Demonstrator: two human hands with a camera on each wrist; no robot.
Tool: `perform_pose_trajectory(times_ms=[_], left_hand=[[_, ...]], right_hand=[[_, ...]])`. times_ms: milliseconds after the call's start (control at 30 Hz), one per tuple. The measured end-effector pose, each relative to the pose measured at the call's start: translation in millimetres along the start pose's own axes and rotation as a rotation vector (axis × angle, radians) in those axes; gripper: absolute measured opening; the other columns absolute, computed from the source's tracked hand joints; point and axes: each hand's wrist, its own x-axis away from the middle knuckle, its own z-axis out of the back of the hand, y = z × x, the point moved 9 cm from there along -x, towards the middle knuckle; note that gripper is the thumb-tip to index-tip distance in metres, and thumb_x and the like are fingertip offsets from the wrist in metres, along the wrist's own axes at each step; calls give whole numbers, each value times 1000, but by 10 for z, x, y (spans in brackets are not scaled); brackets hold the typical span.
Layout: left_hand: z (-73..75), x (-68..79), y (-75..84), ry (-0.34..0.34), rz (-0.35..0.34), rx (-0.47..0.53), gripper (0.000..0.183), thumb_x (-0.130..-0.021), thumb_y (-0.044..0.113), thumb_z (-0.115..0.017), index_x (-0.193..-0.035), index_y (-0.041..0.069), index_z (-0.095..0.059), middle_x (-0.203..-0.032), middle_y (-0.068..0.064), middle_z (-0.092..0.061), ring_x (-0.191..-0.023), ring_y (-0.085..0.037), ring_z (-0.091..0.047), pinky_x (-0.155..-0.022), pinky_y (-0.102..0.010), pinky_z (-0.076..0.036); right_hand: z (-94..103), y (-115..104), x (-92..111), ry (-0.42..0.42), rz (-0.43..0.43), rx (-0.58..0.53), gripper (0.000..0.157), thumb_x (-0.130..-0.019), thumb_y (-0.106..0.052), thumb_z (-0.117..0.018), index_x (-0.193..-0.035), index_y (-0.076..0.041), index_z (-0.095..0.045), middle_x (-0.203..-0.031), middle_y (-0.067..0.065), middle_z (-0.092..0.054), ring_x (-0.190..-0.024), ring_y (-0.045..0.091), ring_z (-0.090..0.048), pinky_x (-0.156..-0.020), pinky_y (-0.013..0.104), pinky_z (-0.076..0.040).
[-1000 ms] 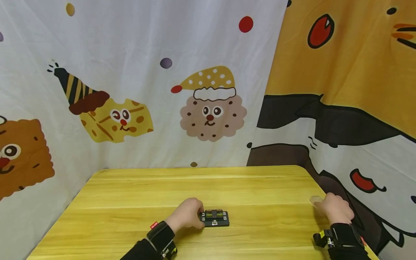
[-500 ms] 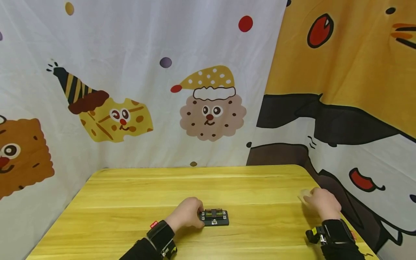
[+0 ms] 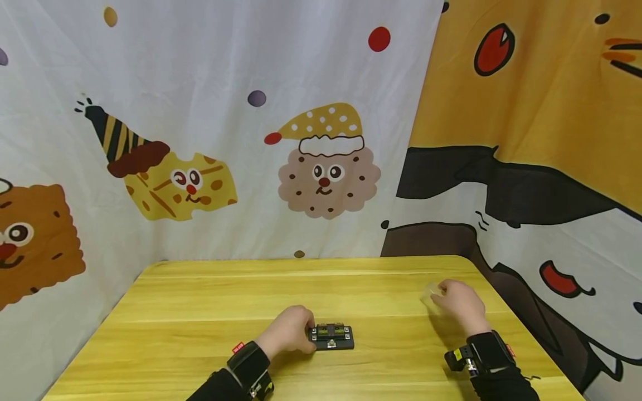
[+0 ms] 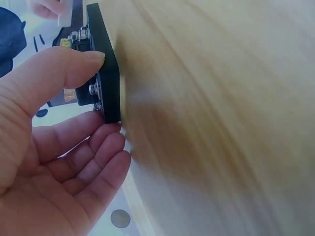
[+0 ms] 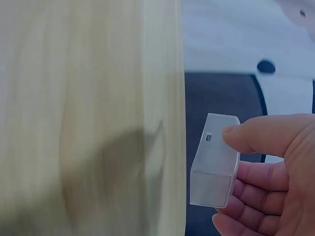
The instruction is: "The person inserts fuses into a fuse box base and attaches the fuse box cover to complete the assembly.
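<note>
On the wooden table, a flat black terminal block (image 3: 333, 344) bears metal screw terminals and brass-coloured parts. My left hand (image 3: 288, 329) holds it by its left end. In the left wrist view the thumb (image 4: 81, 69) lies on the block's base (image 4: 109, 73), with the fingertips (image 4: 114, 140) at its end and lower edge. Over the table's right side, my right hand (image 3: 460, 303) pinches a clear plastic cover (image 3: 429, 291). Seen from the right wrist, this cover (image 5: 216, 152) is box-shaped with a small rectangular hole, thumb on one face and fingers behind it.
The yellow wood-grain table (image 3: 230, 289) stretches beneath both hands, its right edge close to the right forearm. Behind it hangs a white cloth (image 3: 210, 67) printed with cartoon snacks. A cloth with large cartoon animals (image 3: 551, 184) hangs at the right.
My right hand has carried the clear cover leftward and slightly away from me, in from the table's right edge. My left hand and the terminal block have stayed in place.
</note>
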Motion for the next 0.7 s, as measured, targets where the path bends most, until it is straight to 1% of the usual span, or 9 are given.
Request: perform_pose_trajectory(times_ms=[167, 433, 700], left_hand=[[1, -4, -2, 12, -1, -7, 32, -61, 19, -89, -84, 8, -70, -77, 7, -56, -68, -8, -48, -67, -27, -46], [-13, -7, -15, 0, 4, -3, 33, -62, 20, -89, -85, 8, -70, -77, 7, -56, -68, -8, -49, -66, -27, -46], [-1, -15, -2, 0, 2, -21, 33, -61, 21, -89, -84, 7, -70, -76, 7, -56, -68, -8, -48, -67, -26, -46]], right_hand=[[-47, -320, 0, 21, 68, -24, 41, -86, -25, -73, -112, 6, -67, -104, 21, -67, -95, 40, -62, -80, 54, -48], [-96, -873, 75, 59, 223, -37, 35, -85, -21, -77, -110, 3, -70, -97, 14, -68, -88, 32, -64, -77, 49, -51], [-163, -1254, 132, 74, 304, -35, 32, -83, -19, -79, -108, -2, -71, -96, 10, -67, -87, 27, -63, -77, 44, -50]])
